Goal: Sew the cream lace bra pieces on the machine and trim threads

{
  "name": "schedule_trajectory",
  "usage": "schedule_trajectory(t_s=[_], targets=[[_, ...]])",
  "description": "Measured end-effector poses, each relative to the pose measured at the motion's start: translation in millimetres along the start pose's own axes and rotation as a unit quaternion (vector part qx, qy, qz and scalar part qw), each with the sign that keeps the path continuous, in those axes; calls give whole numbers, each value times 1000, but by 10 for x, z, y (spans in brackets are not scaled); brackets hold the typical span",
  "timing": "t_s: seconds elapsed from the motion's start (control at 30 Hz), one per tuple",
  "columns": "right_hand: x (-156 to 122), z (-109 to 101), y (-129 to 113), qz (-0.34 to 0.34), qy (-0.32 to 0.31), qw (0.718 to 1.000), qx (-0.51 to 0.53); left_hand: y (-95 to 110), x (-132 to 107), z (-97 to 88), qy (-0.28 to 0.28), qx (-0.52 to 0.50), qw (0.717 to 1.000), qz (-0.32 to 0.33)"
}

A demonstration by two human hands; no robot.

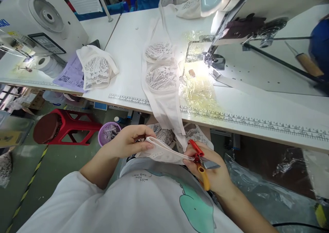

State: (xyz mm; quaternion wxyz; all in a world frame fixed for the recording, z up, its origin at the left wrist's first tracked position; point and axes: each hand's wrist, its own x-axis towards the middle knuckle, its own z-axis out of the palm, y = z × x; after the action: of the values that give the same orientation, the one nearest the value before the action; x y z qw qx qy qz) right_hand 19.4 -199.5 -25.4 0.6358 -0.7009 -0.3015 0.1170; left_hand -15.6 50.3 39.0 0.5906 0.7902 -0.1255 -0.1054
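A white lace bra [161, 150] is stretched folded between my two hands, close to my body. My left hand [133, 142] pinches its left end between thumb and fingers. My right hand [210, 164] grips the right end at the fingertips. Small scissors [202, 159] with red and orange handles are also held in that hand, blades pointing right. Joined white lace bra pieces [160, 78] run from the back of the white sewing table [125, 68] over its front edge toward my lap. More lace lies below the edge, partly hidden by my hands.
A sewing machine [269, 10] stands at the right, its lit needle area above yellowish film. Another machine [46, 17] is at the left, near a lace cup piece [96, 68] and purple paper [70, 73]. Below are a red stool [69, 126] and a purple bin [102, 135].
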Motion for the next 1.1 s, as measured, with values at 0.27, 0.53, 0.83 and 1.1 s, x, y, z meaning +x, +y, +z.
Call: schedule_trajectory(t_s=[0.27, 0.53, 0.83, 1.1], targets=[[-182, 25, 242, 37, -35, 998, -20, 64, 105, 212, 103, -159, 982, -14], [-259, 90, 271, 79, -54, 991, -88, 77, 159, 430, 150, -154, 974, -73], [-16, -293, -33, 123, -29, 987, -96, 173, 260, 519, 80, 92, 991, -58], [227, -168, -347, 103, 10, 995, -1, 225, 339, 636, 26, 106, 991, -83]])
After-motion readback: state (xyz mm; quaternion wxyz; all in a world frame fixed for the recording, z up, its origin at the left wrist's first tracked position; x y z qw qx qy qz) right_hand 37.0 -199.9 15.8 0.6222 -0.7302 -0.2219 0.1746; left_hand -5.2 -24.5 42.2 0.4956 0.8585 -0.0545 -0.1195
